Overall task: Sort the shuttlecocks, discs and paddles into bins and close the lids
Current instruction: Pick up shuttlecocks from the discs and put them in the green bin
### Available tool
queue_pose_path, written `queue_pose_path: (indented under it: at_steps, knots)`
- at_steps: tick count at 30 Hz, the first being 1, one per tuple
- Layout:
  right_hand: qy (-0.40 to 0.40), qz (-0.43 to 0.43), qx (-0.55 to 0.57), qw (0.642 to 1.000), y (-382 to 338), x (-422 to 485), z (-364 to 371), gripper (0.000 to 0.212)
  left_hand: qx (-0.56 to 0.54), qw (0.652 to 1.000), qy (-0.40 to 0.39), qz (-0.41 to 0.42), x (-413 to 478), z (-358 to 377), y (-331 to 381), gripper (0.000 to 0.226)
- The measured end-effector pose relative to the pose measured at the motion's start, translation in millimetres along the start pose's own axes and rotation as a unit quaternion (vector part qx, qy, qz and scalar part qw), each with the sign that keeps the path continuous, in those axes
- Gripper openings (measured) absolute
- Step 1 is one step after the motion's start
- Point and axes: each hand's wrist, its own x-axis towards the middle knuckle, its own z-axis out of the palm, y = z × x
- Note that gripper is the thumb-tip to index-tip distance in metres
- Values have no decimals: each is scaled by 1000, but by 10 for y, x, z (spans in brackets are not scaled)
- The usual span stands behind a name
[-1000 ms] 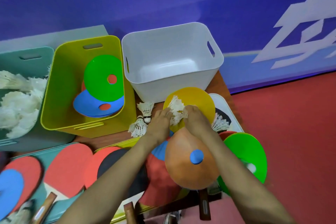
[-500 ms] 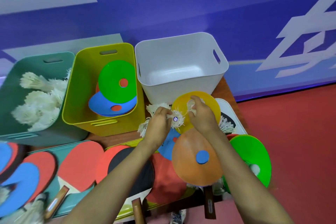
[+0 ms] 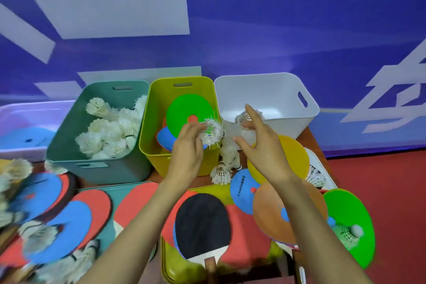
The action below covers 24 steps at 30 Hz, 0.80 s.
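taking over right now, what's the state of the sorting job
Left hand grips a shuttlecock near the yellow bin. Right hand: blurred feathers at its fingers, grip unclear.
Done: a heap of shuttlecocks in the teal bin, some discs in the yellow one.
Left: loose shuttlecocks, orange disc and other discs, black paddle and other paddles, probably for the white bin; no lids on.
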Motion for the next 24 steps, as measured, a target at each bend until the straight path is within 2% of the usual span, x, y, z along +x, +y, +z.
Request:
queue_pose_path:
  at_steps: [3, 10, 14, 17, 20, 24]
  knots:
    - [-6, -21, -8, 1000, -398, 148, 332, 77, -19, 999, 4, -35, 73, -466, -257, 39]
    - [-24, -81, -40, 996, -1284, 554, 1350, 63, 5, 997, 52, -64, 201, -1454, -1171, 48]
    - [-48, -88, -43, 994, -1611, 746, 1883, 61, 59, 991, 80, -85, 280, -1940, -1689, 37]
    - [-88, -76, -66, 991, -1726, 839, 2257, 63, 100, 986, 36, -128, 353, -2168, -2049, 36]
    - [-131, -55, -106, 984, -1722, 913, 2529, 63, 126, 977, -55, -162, 414, -2257, -2341, 34]
    - [-182, -55, -224, 956, -1668, 1030, 2724, 43, 87, 971, -134, -179, 512, -2223, -2562, 32]
